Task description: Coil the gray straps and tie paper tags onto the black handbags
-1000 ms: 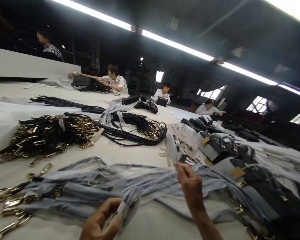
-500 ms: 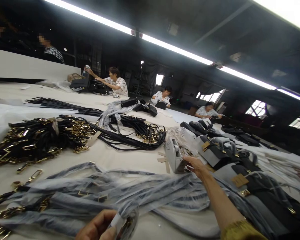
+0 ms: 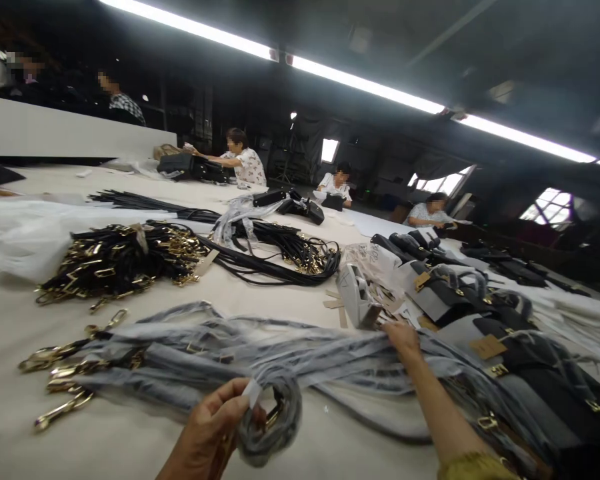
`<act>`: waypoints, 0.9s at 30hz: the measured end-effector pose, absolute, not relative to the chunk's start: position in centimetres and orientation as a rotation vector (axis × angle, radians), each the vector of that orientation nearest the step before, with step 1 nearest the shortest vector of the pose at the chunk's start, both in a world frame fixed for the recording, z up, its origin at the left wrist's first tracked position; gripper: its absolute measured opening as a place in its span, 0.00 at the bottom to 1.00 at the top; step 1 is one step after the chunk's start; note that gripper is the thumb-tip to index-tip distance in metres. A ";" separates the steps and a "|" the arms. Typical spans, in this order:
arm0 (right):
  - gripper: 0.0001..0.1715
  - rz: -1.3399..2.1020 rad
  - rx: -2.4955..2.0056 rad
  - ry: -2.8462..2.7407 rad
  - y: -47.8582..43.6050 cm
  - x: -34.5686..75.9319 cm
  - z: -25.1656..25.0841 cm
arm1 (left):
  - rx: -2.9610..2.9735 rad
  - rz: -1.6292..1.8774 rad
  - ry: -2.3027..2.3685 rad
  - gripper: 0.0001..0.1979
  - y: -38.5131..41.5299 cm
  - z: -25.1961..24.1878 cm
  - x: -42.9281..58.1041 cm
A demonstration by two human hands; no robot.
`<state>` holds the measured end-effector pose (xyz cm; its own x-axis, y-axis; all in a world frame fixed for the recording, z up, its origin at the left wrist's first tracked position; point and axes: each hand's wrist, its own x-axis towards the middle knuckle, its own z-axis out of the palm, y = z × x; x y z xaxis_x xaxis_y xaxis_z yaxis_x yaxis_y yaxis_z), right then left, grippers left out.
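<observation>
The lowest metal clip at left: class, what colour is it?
Gold; the clip shows best in the head view.

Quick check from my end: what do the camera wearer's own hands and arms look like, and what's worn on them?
Both the left hand and right hand are gloveless. The right forearm is bare, with no watch visible, up to a mustard-yellow sleeve at the bottom edge. No left sleeve shows in the picture.
</observation>
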<state>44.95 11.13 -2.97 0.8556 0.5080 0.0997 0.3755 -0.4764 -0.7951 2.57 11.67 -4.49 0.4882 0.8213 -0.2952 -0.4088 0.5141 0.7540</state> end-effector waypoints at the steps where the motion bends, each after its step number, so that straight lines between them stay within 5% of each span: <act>1: 0.08 0.185 -2.168 -0.660 10.6 44.4 -2.6 | 0.638 0.825 0.694 0.21 11.5 -4.1 2.5; 7: 0.20 0.645 -1.842 -1.139 6.9 32.2 0.6 | 0.771 0.937 0.722 0.18 11.1 -3.4 2.3; 10: 0.18 0.926 -1.603 -1.382 5.2 23.3 1.6 | 0.930 0.982 0.751 0.17 10.7 -3.6 2.3; 20: 0.23 0.965 -1.658 -1.289 6.4 15.0 -0.5 | 1.440 1.103 1.008 0.09 8.9 -3.3 -0.7; 23: 0.21 0.848 -1.803 -1.422 6.2 15.3 -1.1 | 1.391 1.077 0.909 0.10 8.8 -2.7 -1.9; 27: 0.21 -0.026 -1.735 -1.862 6.0 16.6 0.1 | 1.142 0.878 0.570 0.18 9.5 -3.1 -2.7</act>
<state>16.61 6.00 0.06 0.0218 0.9055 0.4237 0.9172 0.1505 -0.3690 -2.66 9.45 -3.09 0.5536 0.8318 0.0413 -0.3013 0.1538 0.9411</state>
